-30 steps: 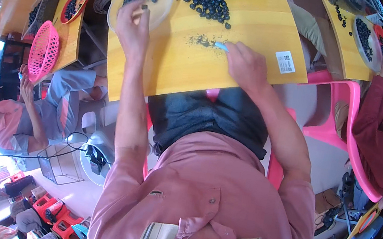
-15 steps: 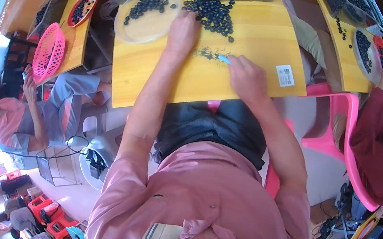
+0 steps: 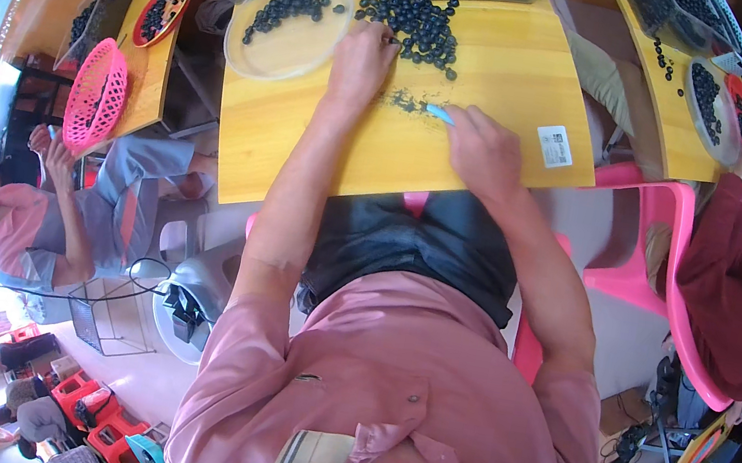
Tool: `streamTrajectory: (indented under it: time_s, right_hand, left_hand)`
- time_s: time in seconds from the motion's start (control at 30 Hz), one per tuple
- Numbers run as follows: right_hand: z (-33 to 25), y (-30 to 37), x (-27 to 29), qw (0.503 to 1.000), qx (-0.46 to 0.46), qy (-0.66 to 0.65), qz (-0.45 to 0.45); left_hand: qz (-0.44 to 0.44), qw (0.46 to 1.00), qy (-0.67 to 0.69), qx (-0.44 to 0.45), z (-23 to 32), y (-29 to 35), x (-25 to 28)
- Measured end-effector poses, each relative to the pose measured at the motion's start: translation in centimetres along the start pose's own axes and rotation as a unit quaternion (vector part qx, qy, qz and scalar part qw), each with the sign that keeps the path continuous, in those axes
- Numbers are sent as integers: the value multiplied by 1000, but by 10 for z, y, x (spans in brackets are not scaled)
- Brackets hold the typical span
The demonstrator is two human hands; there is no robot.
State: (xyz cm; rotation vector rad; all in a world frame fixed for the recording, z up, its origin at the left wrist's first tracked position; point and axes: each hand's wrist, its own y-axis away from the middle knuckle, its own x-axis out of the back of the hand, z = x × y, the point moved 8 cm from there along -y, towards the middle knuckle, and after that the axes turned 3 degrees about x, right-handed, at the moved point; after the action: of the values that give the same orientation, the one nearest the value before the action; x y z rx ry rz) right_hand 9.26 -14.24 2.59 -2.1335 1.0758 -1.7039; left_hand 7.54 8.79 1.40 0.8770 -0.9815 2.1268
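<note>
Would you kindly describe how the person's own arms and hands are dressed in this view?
Both forearms are bare; short pink shirt sleeves end above the elbows. The left hand and right hand wear no gloves, and no rings or watch are visible. The shirt is pink with buttons.

One view only, from a wide fisheye camera worn on the person's head. It looks steeply down over the chest and along both forearms to the wooden table [image 3: 461, 163], which sits toward the top of the frame. Near range: the left hand [image 3: 363, 58] and right hand [image 3: 483, 147] fall within arm's reach. Straight table edges bow toward the dark circular rim. Neighbouring seated workers appear at both side margins.
</note>
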Motion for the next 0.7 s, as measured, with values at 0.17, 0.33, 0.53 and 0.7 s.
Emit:
streamTrajectory:
  time_s: [0.17,0.33,0.53,0.7]
  right_hand:
    - [2,1,-2,1000,-5,-1,-10]
    - [2,1,0,1000,2,-9,-2]
    - [2,1,1,1000,3,-10,1]
    - [1,1,0,1000,4,-1,0]
  left_hand:
    - [-18,1000,-4,17,2,3,-1]
    - [-6,999,9,-38,8,4,3]
    - [-18,995,66,70,4,9,9]
    - [24,985,137,106,7,31,32]
